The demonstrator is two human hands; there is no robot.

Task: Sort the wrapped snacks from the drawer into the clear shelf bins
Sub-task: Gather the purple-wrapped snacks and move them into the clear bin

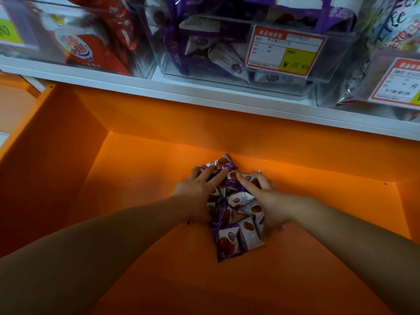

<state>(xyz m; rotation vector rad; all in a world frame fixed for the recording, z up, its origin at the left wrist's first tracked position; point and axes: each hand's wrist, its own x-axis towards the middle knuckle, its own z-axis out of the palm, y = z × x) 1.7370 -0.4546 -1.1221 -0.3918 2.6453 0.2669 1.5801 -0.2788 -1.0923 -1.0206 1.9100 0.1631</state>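
Note:
A heap of several purple-and-white wrapped snacks lies on the floor of the open orange drawer. My left hand presses against the heap's left side, fingers stretched over the top packets. My right hand cups the heap's right side, fingers laid across the packets. Above the drawer, the middle clear shelf bin holds the same purple packets and carries a red-and-yellow price tag.
A white shelf edge overhangs the back of the drawer. A clear bin of red packets stands to the left, and another bin with silvery packets to the right. The drawer's orange walls rise on both sides.

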